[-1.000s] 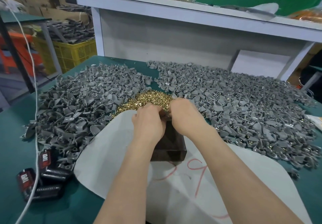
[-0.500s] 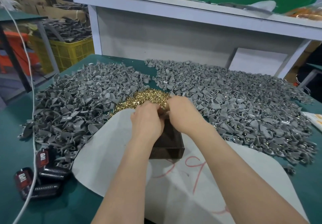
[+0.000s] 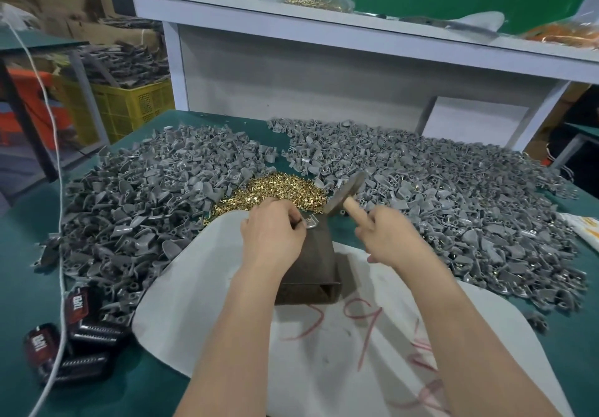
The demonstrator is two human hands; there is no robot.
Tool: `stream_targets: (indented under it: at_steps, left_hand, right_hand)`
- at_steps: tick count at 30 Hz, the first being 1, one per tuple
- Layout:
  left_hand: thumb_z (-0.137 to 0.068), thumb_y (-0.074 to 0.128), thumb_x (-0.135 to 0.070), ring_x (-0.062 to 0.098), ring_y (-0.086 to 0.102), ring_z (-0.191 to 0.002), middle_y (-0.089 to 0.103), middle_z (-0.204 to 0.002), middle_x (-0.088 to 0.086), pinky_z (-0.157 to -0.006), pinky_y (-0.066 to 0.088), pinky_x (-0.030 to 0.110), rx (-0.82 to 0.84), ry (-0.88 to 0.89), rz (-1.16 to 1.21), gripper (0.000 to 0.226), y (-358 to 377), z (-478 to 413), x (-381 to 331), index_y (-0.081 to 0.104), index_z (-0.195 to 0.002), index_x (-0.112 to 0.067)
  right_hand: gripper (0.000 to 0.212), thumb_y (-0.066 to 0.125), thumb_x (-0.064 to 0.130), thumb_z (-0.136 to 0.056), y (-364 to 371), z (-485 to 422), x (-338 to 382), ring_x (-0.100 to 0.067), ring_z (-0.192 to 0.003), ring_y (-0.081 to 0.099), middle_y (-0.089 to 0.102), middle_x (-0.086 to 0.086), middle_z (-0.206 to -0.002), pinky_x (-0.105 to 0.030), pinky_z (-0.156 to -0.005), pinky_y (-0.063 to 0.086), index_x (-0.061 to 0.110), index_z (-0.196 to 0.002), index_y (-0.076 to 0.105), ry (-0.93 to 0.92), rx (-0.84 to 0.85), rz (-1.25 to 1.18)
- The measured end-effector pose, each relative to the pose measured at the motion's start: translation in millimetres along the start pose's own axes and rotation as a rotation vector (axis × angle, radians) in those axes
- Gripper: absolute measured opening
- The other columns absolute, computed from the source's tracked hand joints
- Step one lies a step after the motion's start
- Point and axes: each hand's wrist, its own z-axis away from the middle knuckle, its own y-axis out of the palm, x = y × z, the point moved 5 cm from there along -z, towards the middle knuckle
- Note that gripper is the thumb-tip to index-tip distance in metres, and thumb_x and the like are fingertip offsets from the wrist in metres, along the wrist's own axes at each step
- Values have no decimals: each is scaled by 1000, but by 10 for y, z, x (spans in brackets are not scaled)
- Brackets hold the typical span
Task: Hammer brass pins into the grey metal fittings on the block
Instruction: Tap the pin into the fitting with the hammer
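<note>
Left hand (image 3: pixel 272 235) sits on top of the dark block (image 3: pixel 311 264), fingers curled & pinching a grey fitting (image 3: pixel 311 222) at the block's top far edge. Right hand (image 3: pixel 387 238) is closed round a wooden handle, hammer (image 3: pixel 344 193) raised & tilted, its flat head just above/right of the fitting, not touching it. Block stands on a white sheet (image 3: pixel 324 351) w/ red marks, on the green desk (image 3: pixel 19 303). Brass pins (image 3: pixel 275 189) heaped just beyond the block, btwn two big piles of grey fittings: left pile (image 3: pixel 146 196), right pile (image 3: pixel 453 196). Black-red packets (image 3: pixel 77 345) lie at desk's near left by a white cable (image 3: pixel 61 254).
</note>
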Motion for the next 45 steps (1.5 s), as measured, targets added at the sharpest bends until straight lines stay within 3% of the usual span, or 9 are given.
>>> stream_targets:
  at_steps: [8,11,16,20,25,30,35,38,45]
  left_hand:
    - [-88,64,-23,24,59,-99,67,-98,0,-86,49,41,-16,3,-22,7,1,-19,-6,70,-85,-23]
    - [-87,65,-23,26,60,-99,68,-98,2,-86,49,41,-19,13,-9,8,-1,-15,-1,72,-89,-20]
    - [-87,66,-21,26,61,-97,68,-95,2,-86,50,41,-40,0,31,7,4,-16,6,71,-83,-18]
    - [-86,65,-22,27,60,-98,68,-97,3,-84,50,41,-33,39,-13,9,3,-11,-6,73,-87,-17]
    - [-87,65,-22,27,61,-94,68,-91,2,-82,51,39,-39,10,-9,10,11,-21,2,72,-81,-19]
    - [-88,64,-24,26,60,-98,67,-99,2,-84,50,40,-27,17,-20,10,-2,-21,7,72,-90,-20]
    - [-89,63,-22,24,59,-100,67,-103,1,-87,50,43,-32,14,3,9,-10,3,-8,72,-91,-20]
    - [-90,63,-22,24,58,-103,66,-106,1,-89,49,43,-27,6,8,10,-4,6,-12,71,-93,-21]
    - [-90,61,-22,22,57,-102,62,-105,-2,-91,47,43,-25,40,61,7,13,8,-74,67,-92,-25]
  right_hand:
    - [42,52,28,-95,-353,552,414,-8,-91,64,67,11,-116,-27,-83,52,47,-132,46,-533,-434,-21]
    - [44,49,29,-95,-191,579,437,-16,-102,63,64,15,-121,-33,-84,52,55,-131,42,-473,-267,149]
    - [41,47,29,-97,-425,614,428,-16,-96,65,66,10,-118,-35,-82,54,49,-133,44,-499,-498,-2]
    - [44,47,29,-96,-188,611,418,-19,-97,64,65,12,-119,-32,-80,52,56,-130,42,-454,-248,146]
    - [42,43,31,-98,-365,593,477,-16,-100,64,65,7,-119,-38,-84,53,51,-134,40,-530,-474,-20]
    - [43,51,28,-95,-144,499,349,-6,-98,61,63,20,-120,-14,-81,45,52,-129,46,-464,-253,69]
    - [37,45,30,-98,-68,41,107,-24,-100,61,64,0,-118,-36,-88,50,28,-135,48,-185,-220,-171]
    - [32,44,35,-98,221,-53,-5,-24,-83,62,66,-1,-103,-36,-70,53,25,-126,54,-46,-37,-129]
    - [38,46,40,-96,129,-28,120,-25,-108,55,55,-5,-118,-36,-97,44,23,-129,55,-195,-189,3]
